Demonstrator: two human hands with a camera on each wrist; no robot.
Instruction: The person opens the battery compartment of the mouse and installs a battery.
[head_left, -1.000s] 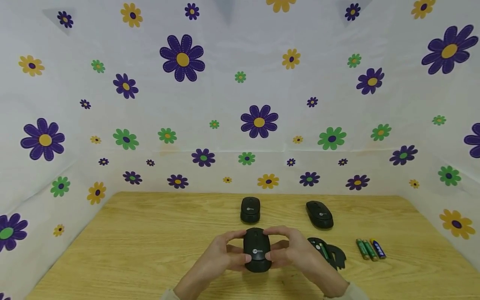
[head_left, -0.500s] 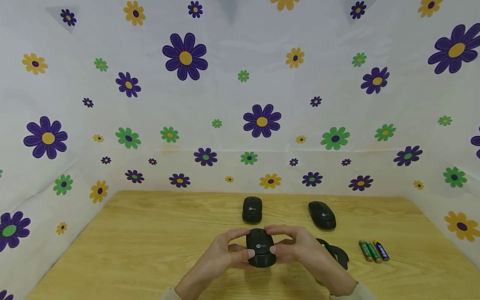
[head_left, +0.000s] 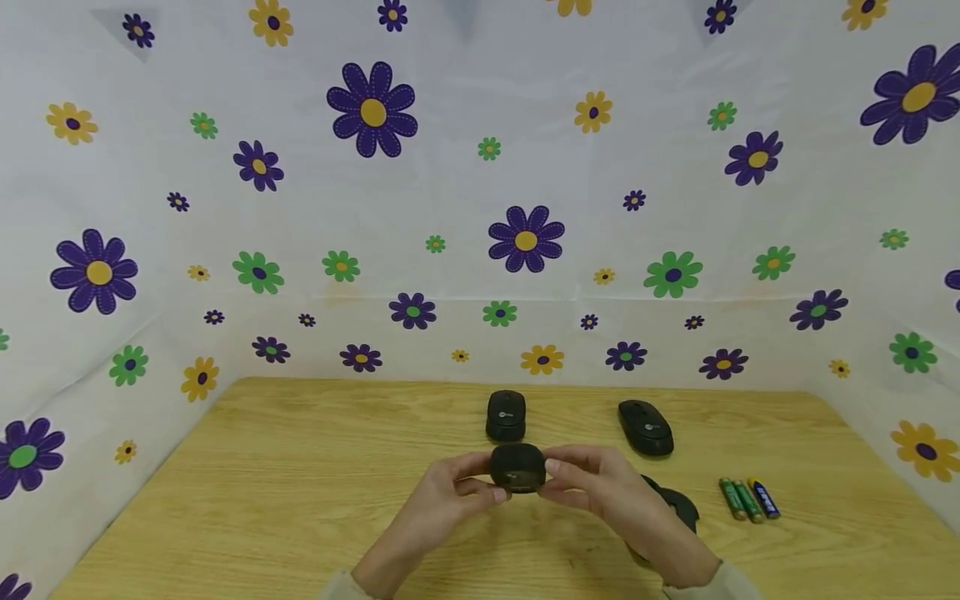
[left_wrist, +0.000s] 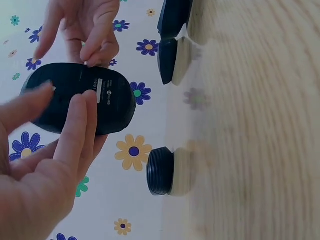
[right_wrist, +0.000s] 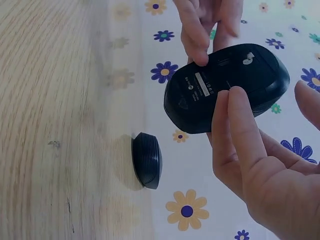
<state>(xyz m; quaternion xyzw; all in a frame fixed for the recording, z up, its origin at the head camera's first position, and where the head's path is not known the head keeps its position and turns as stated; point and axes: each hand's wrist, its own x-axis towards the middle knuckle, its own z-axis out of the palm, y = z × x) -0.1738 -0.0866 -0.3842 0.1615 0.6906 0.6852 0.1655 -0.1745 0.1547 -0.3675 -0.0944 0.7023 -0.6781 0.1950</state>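
A black computer mouse [head_left: 517, 468] is held between both hands above the table, turned so one end faces the head camera. My left hand [head_left: 442, 492] grips its left side, and my right hand [head_left: 600, 483] grips its right side. In the left wrist view, the underside of the mouse [left_wrist: 117, 112] shows a small white label, with two left fingers lying against it. The right wrist view shows the same underside of the mouse [right_wrist: 187, 112], with right fingertips touching it. Partly hidden behind my right hand lies a curved black piece [head_left: 681, 504].
Two more black mice stand farther back on the wooden table [head_left: 300, 467]: one mouse [head_left: 506, 415] straight behind the hands, another mouse [head_left: 647, 427] to the right. Two green batteries [head_left: 741, 500] and a blue battery [head_left: 763, 497] lie at the right. A flowered cloth [head_left: 420, 192] hangs behind.
Both hands have raised the mouse slightly and tilted it, so its logo-bearing top has turned from view and an end now faces the camera. The things on the table have stayed put.
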